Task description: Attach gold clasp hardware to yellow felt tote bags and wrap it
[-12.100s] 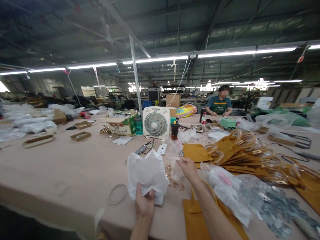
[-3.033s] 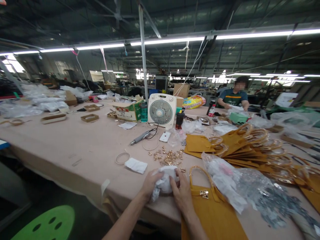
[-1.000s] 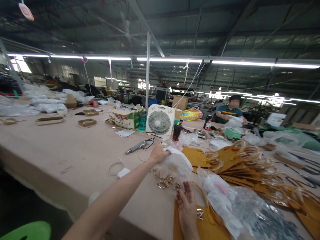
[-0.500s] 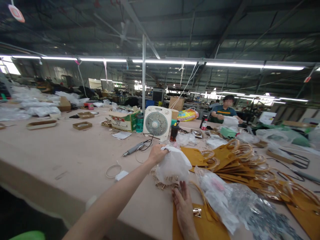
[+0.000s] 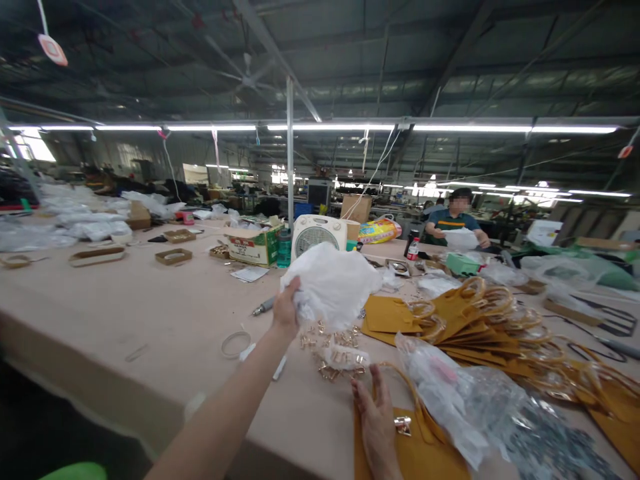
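My left hand (image 5: 286, 311) grips a crumpled white plastic bag (image 5: 331, 283) and holds it up above the table. Below the bag lies a scatter of small gold metal clasps (image 5: 334, 351) on the tabletop. My right hand (image 5: 376, 417) lies flat with its fingers stretched out on a mustard-yellow bag (image 5: 400, 453) near the table's front edge, beside a gold clasp (image 5: 403, 426) fitted to that bag.
A stack of mustard bags with ring handles (image 5: 493, 313) fills the right. Clear plastic bags (image 5: 453, 393) lie by my right hand. A white fan (image 5: 310, 233), cardboard box (image 5: 253, 245), tape ring (image 5: 236, 344) and electric screwdriver (image 5: 263, 307) stand on the table (image 5: 125, 300). A person (image 5: 454, 217) works opposite.
My left hand has lifted the white bag higher, so the gold clasps beneath it show. My right hand has stayed flat on the yellow bag.
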A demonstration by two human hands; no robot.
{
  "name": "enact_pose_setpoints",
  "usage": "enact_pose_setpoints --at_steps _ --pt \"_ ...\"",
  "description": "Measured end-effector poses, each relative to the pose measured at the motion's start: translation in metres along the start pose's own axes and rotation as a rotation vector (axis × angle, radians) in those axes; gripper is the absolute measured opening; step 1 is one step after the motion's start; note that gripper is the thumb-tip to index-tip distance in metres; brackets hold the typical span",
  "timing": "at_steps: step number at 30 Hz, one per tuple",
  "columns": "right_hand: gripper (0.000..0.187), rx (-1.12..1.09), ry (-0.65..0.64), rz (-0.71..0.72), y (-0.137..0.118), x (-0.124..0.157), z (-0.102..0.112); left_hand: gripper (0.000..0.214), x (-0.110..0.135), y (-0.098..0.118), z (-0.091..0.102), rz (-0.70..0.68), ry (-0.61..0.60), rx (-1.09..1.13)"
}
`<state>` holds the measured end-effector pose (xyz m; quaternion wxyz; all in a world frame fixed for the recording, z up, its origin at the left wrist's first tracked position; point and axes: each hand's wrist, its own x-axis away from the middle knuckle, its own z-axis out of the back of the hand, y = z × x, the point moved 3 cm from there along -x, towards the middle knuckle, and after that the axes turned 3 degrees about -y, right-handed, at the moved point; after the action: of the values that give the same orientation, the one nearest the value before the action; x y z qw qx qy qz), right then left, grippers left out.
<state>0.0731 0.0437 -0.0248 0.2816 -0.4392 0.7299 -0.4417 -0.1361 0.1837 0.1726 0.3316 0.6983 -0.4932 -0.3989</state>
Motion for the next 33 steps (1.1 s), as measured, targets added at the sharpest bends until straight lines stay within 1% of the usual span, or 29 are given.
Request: enact_pose_setpoints --at_steps 1,2,4,6,8,10,12,14,15,17,19,20,21,23,25,29,33 --pt "0.085 0.028 -0.006 0.005 -0.002 0.002 0.000 0.049 0.010 -0.004 0.012 0.043 0.014 0.051" --pt "0.086 0.065 -0.021 0.009 -0.004 0.003 -0.002 0.045 0.021 -0.011 0.026 0.116 0.058 0.146" --pt "0.088 0.146 -0.067 0.011 -0.008 0.006 -0.006 0.035 0.045 -0.027 0.056 0.240 0.216 0.304" --pt "0.088 0.229 -0.119 0.026 -0.012 0.007 -0.015 0.028 0.067 -0.042 0.080 0.282 0.295 0.333" --pt "0.081 0.318 -0.151 0.088 -0.016 0.004 -0.028 0.025 0.088 -0.057 0.096 0.311 0.325 0.331" --pt "0.068 0.417 -0.150 0.204 -0.023 -0.003 -0.042 0.024 0.105 -0.071 0.104 0.363 0.352 0.361" --pt "0.055 0.522 -0.146 0.323 -0.029 -0.013 -0.058 0.024 0.117 -0.081 0.107 0.422 0.359 0.406" --pt "0.048 0.670 -0.150 0.392 -0.032 -0.022 -0.071 0.025 0.125 -0.086 0.108 0.463 0.345 0.446" --pt "0.048 0.775 -0.154 0.398 -0.032 -0.026 -0.076 0.025 0.127 -0.087 0.108 0.471 0.337 0.468" --pt "0.045 1.012 -0.164 0.357 -0.027 -0.034 -0.084 0.023 0.129 -0.085 0.107 0.469 0.347 0.527" --pt "0.028 1.162 -0.188 0.308 -0.021 -0.040 -0.088 0.019 0.129 -0.082 0.107 0.463 0.376 0.595" --pt "0.020 1.150 -0.198 0.301 -0.019 -0.044 -0.089 0.017 0.129 -0.081 0.107 0.467 0.388 0.626" --pt "0.017 1.084 -0.202 0.311 -0.019 -0.048 -0.090 0.016 0.129 -0.081 0.106 0.476 0.391 0.653" --pt "0.020 0.895 -0.190 0.346 -0.021 -0.059 -0.092 0.016 0.129 -0.081 0.106 0.493 0.381 0.687" --pt "0.026 0.763 -0.170 0.357 -0.027 -0.072 -0.094 0.017 0.129 -0.081 0.105 0.499 0.372 0.705" --pt "0.044 0.657 -0.138 0.311 -0.043 -0.100 -0.097 0.016 0.130 -0.081 0.105 0.481 0.379 0.712" --pt "0.056 0.533 -0.132 0.245 -0.058 -0.113 -0.097 0.018 0.130 -0.077 0.104 0.490 0.396 0.672"
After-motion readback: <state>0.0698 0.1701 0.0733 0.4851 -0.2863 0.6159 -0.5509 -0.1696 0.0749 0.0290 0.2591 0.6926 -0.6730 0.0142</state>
